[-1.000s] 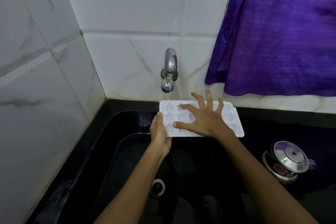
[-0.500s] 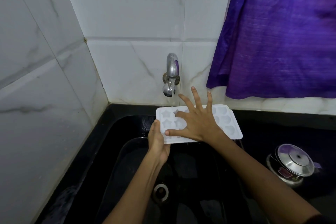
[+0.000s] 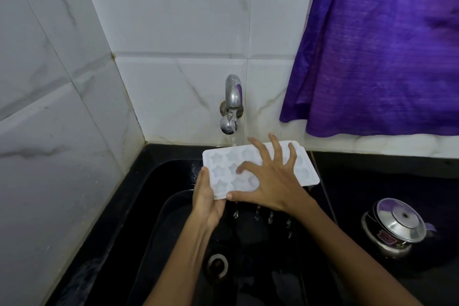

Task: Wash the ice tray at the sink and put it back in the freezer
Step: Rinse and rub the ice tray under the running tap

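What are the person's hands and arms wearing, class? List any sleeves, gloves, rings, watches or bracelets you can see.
Nothing visible: the left hand and right hand are bare, without gloves, rings or bracelets. Both forearms are uncovered down to the frame's bottom edge, with no sleeve or watch in view.

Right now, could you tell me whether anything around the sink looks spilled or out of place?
Nothing stands out. Water from the tap lands on the ice tray and drips into the sink; the steel pot sits upright on the counter.
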{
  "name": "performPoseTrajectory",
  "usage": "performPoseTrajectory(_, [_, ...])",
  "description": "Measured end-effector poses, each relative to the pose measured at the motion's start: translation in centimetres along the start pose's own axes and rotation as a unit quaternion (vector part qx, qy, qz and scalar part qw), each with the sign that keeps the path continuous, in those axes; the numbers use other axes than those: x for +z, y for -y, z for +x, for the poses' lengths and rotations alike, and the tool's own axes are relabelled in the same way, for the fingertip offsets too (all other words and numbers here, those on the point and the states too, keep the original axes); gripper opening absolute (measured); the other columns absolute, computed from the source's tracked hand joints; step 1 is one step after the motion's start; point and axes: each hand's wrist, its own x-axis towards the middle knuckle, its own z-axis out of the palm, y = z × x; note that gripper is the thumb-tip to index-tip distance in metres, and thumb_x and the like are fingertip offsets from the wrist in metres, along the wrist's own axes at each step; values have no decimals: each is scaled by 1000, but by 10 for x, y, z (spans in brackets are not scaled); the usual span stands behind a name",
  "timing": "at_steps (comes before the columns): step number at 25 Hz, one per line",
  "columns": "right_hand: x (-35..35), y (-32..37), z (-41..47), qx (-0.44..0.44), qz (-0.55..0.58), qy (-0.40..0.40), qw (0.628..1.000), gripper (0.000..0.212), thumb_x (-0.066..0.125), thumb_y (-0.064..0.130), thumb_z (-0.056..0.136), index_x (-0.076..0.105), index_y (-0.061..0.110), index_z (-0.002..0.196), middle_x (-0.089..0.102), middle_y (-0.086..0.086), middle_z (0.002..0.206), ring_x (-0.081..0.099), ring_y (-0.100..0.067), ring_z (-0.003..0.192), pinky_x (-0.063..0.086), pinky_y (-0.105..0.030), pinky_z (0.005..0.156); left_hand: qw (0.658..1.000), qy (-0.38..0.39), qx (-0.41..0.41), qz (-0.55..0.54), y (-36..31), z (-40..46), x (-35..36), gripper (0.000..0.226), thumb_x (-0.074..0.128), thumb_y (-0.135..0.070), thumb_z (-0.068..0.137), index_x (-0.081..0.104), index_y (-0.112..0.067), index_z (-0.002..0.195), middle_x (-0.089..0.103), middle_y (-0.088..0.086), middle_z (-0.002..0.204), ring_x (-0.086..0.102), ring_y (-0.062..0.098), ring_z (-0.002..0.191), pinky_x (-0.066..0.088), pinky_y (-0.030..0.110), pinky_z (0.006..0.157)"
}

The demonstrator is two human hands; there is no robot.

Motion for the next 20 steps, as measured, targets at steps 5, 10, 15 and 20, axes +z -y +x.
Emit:
performPoseTrajectory(5, [13, 10, 2, -35, -43, -25, 998, 75, 26, 94, 58, 70, 41, 89, 49, -4, 142, 19, -37, 137, 1, -59, 105, 999, 17, -32, 3, 2, -2, 1, 45, 34, -38, 99, 53, -4, 123, 70, 13, 93, 69, 19, 63, 45, 17, 35])
performPoseTrajectory(10, [11, 7, 4, -25, -47, -62, 997, 71, 27, 94, 59, 70, 42, 80, 48, 0, 142, 15, -35, 140, -3, -60, 106, 996, 35, -64, -56, 4, 3, -7, 61, 43, -43, 90, 42, -2, 136, 56, 21, 129, 58, 33, 112, 59, 36, 70])
performPoseTrajectory(15, [11, 10, 7, -30, -53, -71, 996, 81, 19, 94, 61, 71, 41, 92, 48, -3, 142, 18, -38, 139, 5, -65, 105, 995, 49, -78, -50, -3, 10, -1, 59, 44, -45, 90, 45, -6, 134, 59, 17, 122, 67, 25, 82, 45, 18, 34])
performPoseTrajectory(20, [12, 12, 5, -13, -51, -44, 998, 82, 16, 94, 63, 71, 40, 91, 43, -5, 147, 15, -39, 140, -1, -64, 106, 996, 45, -61, -36, -1, 12, -6, 64, 50, -45, 83, 46, -7, 134, 61, 17, 123, 64, 28, 100, 55, 28, 60])
